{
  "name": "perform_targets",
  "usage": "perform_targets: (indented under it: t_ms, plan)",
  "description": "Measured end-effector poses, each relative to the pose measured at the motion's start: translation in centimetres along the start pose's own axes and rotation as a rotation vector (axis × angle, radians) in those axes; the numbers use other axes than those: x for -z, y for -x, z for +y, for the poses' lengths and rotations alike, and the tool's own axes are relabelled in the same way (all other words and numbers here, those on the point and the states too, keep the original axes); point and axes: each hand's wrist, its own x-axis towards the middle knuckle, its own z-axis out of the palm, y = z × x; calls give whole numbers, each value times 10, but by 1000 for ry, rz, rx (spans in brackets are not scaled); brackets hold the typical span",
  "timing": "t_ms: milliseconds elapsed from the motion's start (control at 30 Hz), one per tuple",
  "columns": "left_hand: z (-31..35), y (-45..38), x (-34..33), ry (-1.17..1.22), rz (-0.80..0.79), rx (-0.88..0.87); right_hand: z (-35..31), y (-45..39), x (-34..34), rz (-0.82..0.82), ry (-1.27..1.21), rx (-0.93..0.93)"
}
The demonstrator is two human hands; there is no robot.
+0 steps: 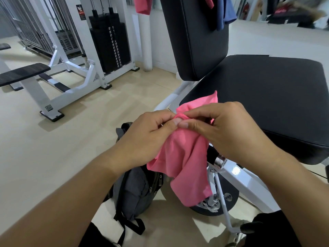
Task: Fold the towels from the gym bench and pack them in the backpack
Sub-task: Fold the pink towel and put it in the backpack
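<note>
Both hands are raised in front of the person, above the floor beside the gym bench. The left hand pinches the upper edge of a pink towel between thumb and curled fingers. The right hand pinches the same edge, its thumb touching the left thumb. The towel hangs crumpled below the two hands, clear of the floor, with one corner standing up behind the knuckles. Directly below it, a grey backpack stands on the floor against the near left corner of the bench frame. The black bench seat lies to the right, behind the right hand. Beyond the seat, the backrest stands upright. A blue towel hangs over its top edge, with further pink cloth alongside. A weight-stack machine stands far left.
</note>
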Motion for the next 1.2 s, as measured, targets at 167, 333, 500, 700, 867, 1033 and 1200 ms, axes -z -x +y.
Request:
perform_targets:
  t_ms: [167,333,500,700,867,1033,1200]
  plan:
    - [-4,0,1,107,-84,56,7,-3,0,76,87,-39]
    - [-12,3,4,128,-212,194,12,-4,-2,157,-31,-119]
    - [-17,11,13,-21,-281,321,9,-8,-6,304,-246,-198]
    - [-45,22,46,-224,-194,553,-3,-4,-20,181,-240,-160]
    - [-68,36,78,-358,307,530,-22,11,-60,-127,-245,-128]
    - [-66,54,97,-211,735,268,-44,21,-80,-259,-425,-107]
    - [-69,66,113,-213,744,311,-48,9,-67,-64,-657,-188]
